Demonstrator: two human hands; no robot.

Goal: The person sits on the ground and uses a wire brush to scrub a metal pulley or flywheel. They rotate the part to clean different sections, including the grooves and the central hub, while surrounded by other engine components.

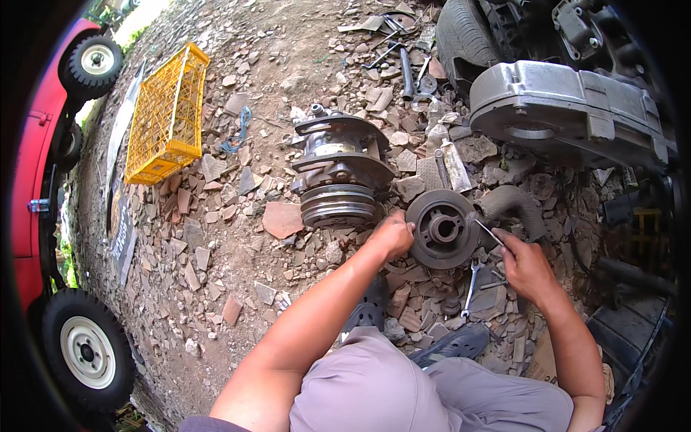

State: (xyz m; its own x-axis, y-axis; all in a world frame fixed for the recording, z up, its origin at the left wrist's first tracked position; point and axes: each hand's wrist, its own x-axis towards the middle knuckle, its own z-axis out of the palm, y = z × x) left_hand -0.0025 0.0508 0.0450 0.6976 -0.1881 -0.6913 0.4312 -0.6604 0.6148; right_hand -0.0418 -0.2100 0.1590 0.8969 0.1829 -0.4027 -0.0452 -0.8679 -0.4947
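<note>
A dark, round metal crankshaft-type pulley (424, 249) stands face up on the rubble between my hands, its hub and bore showing. My left hand (395, 236) holds its left rim. In my right hand (526, 264) is a thin metal tool (490, 233), its tip against the pulley's right edge; what kind of tool is unclear. Left of the pulley lies a compressor (330, 148) with bracket plates and a grooved belt pulley (337, 206). A combination wrench (473, 287) lies just below, towards my shoes. Beyond the rim are a squeezed white tube (456, 166) and a ribbed hose (510, 208).
A silver engine casing (567, 100) and a tyre (464, 40) crowd the upper right. More hand tools, including a dark pipe handle (406, 74), lie at the top. A yellow plastic crate (171, 148) and a red vehicle (35, 156) are on the left. Broken tiles cover the ground.
</note>
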